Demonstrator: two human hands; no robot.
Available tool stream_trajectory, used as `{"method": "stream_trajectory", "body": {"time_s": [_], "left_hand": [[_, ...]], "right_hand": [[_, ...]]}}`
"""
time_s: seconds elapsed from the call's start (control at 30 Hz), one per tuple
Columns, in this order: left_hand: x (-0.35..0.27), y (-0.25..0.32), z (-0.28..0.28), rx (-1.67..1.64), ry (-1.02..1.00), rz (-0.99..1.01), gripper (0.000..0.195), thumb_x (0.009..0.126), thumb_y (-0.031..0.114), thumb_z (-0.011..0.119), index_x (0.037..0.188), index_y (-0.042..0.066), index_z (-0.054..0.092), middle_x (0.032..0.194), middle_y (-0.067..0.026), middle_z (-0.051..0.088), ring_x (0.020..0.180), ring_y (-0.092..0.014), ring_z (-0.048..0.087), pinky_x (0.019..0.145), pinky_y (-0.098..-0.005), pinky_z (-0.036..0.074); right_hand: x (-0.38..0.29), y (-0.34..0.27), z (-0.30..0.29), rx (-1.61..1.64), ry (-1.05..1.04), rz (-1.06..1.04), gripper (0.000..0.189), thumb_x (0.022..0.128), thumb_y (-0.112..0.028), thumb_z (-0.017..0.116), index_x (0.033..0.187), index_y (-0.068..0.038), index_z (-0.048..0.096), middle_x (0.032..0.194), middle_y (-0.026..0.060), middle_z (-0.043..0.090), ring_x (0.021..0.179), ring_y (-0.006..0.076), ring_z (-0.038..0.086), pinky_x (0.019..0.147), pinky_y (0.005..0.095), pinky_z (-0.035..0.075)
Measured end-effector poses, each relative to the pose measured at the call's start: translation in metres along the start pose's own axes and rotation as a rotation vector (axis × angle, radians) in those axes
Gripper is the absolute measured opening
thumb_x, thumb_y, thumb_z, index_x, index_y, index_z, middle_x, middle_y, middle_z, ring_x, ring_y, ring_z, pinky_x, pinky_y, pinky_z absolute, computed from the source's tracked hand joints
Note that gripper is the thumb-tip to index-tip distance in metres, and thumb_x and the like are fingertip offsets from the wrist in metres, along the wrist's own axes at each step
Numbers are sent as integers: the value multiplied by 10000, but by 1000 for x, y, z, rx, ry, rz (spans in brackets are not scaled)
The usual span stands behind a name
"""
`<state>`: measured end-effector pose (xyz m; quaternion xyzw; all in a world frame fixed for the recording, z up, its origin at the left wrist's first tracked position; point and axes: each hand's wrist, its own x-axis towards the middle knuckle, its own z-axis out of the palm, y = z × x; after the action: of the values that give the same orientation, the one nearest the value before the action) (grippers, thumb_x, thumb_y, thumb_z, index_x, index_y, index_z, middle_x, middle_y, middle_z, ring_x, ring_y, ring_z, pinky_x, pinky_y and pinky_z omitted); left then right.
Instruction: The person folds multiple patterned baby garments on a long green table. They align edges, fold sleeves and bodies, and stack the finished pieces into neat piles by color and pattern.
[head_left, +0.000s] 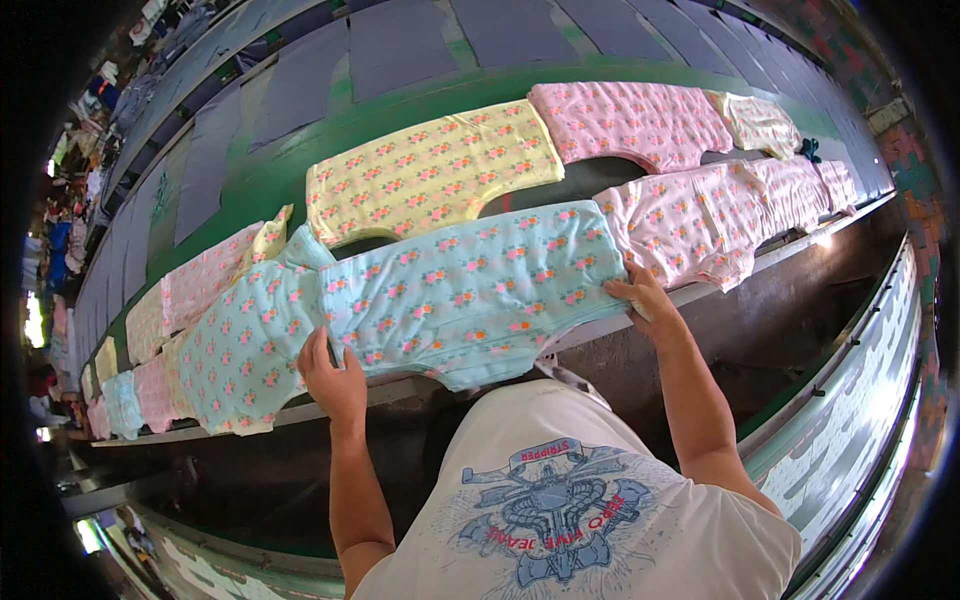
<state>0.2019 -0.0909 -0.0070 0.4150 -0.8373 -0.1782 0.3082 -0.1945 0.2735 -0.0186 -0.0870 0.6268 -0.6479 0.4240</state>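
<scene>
A light blue floral cloth piece (465, 285) lies smoothed out before me along the near table edge. My right hand (646, 301) grips its right edge, thumb on top; the other fingers are partly hidden. At its lower left corner rests my left hand (334, 379), thumb and fingers apart. Left of that hand is a second blue floral piece (244, 337), more rumpled, with pale yellow cloth showing beneath its lower edge. A pink floral piece (675, 217) meets the blue one near my right hand. Behind lies a yellow floral piece (435, 169).
More floral pieces, including a pink one (622, 120), line the long green table (277, 180). Grey-blue panels (405, 45) cover its far part. A ledge (772, 262) runs along the near side. Another long table (847, 420) stands behind me at right.
</scene>
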Motion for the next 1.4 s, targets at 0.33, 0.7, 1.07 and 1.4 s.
{"method": "stream_trajectory", "body": {"time_s": [0.33, 0.7, 1.07, 1.4], "left_hand": [[-12, 153, 85, -113, -536, 162, 496, 895, 314, 840, 1288, 30, 732, 1239, -177, 724, 967, -307, 721, 795, -415, 565], [-22, 204, -3, 17, -1132, 12, 513, 920, 389, 840, 1248, 5, 748, 907, -115, 770, 819, -275, 748, 754, -404, 570], [28, 213, 121, -1330, -820, -787, 481, 1043, 268, 718, 1379, -55, 599, 1238, -169, 723, 1055, -268, 744, 922, -420, 615], [29, 216, 153, -1064, -884, -358, 386, 986, 96, 757, 1331, -55, 669, 1192, -136, 755, 1037, -204, 739, 916, -394, 611]], "right_hand": [[25, 0, -15, -13, -119, 127, 472, 961, -140, 783, 1347, 64, 602, 1224, 129, 705, 1062, 214, 697, 978, 381, 561], [29, 12, -14, -34, -88, 31, 549, 895, -77, 811, 1380, 67, 598, 1195, 129, 717, 1029, 212, 704, 954, 375, 577], [5, -50, 123, -855, -274, -550, 691, 880, -305, 839, 1455, 16, 629, 1026, 193, 769, 839, 303, 740, 791, 393, 600], [-6, -12, 90, -541, 165, -478, 233, 932, -88, 815, 1146, 4, 796, 972, 87, 744, 838, 146, 712, 774, 315, 585]]}}
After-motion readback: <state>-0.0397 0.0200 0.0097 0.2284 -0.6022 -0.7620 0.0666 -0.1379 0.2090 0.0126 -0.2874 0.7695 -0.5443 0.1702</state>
